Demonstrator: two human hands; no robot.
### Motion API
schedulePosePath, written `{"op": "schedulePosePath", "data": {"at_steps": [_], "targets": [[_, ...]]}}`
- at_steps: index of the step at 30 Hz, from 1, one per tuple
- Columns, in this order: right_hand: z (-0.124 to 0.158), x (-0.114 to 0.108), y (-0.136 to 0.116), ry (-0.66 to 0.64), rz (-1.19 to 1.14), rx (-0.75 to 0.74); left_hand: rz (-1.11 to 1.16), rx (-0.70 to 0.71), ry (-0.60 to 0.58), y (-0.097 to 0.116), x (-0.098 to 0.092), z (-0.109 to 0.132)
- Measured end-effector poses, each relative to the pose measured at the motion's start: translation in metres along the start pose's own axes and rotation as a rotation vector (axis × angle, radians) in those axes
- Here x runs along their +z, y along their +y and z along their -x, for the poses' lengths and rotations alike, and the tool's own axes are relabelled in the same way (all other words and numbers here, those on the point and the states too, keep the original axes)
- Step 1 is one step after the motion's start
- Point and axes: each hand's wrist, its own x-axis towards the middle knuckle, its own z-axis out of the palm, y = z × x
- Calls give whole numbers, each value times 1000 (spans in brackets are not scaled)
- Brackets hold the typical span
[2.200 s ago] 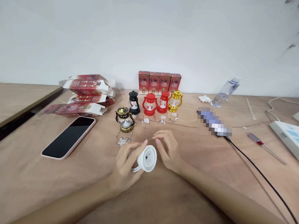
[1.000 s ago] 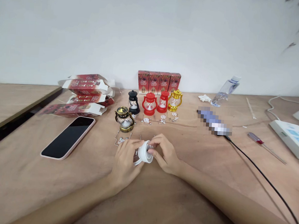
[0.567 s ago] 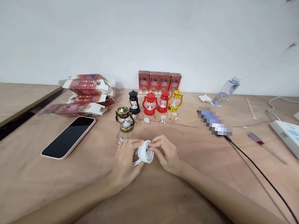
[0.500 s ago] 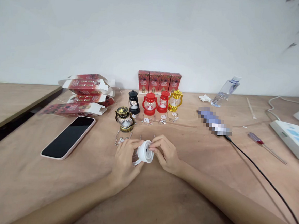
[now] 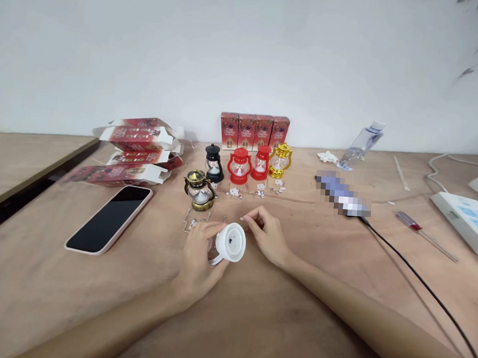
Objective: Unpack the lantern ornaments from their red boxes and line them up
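Note:
My left hand (image 5: 201, 253) is wrapped round a white mini lantern (image 5: 234, 243), tipped on its side so its round base faces right and toward me. A small dark spot shows in that base. Just right of and above the base, my right hand (image 5: 268, 236) pinches a tiny pale tab (image 5: 241, 218), too small to make out well. Beyond my hands stand a bronze lantern (image 5: 200, 191), a black lantern (image 5: 214, 165), two red lanterns (image 5: 240, 167) and a gold lantern (image 5: 280, 161). Wire handles and small tags (image 5: 235, 192) lie in front of them.
Several red boxes (image 5: 246, 131) stand by the wall. Opened cartons (image 5: 136, 153) and a phone (image 5: 109, 220) lie left. To the right are a blurred-out device (image 5: 342, 196) on a black cable, a screwdriver (image 5: 414, 223), a tilted bottle (image 5: 361, 145) and a power strip (image 5: 467, 219).
My right hand has moved up and away from the lantern's base, a tiny pale tab between its fingertips. The base has turned a little more toward me.

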Motion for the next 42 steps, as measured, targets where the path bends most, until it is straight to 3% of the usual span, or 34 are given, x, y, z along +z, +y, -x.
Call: {"op": "schedulePosePath", "data": {"at_steps": [4, 9, 11, 14, 17, 19, 29, 36, 42], "targets": [[-3, 1, -1, -78, 13, 47, 39, 10, -1, -1, 0, 2], [1, 0, -4, -47, -45, -6, 43, 3, 3, 0, 1, 0], [5, -2, -6, 43, -47, -132, 45, 7, 12, 1, 1, -1], [11, -4, -8, 175, -37, -442, 36, 1, 11, 1, 0, -1], [16, -4, -11, 135, 19, -771, 27, -13, 7, 1, 0, 0], [16, -4, -12, 91, 81, -894, 23, -18, 3, 1, 0, 0], [14, -1, -9, 131, 162, -941, -43, -26, 6, 3, 0, -6], [18, -1, -10, 223, 440, -1056, -77, -7, 18, 0, 1, -4], [20, -6, -7, 189, 570, -1136, -140, 16, 11, 2, -1, -2]]}}
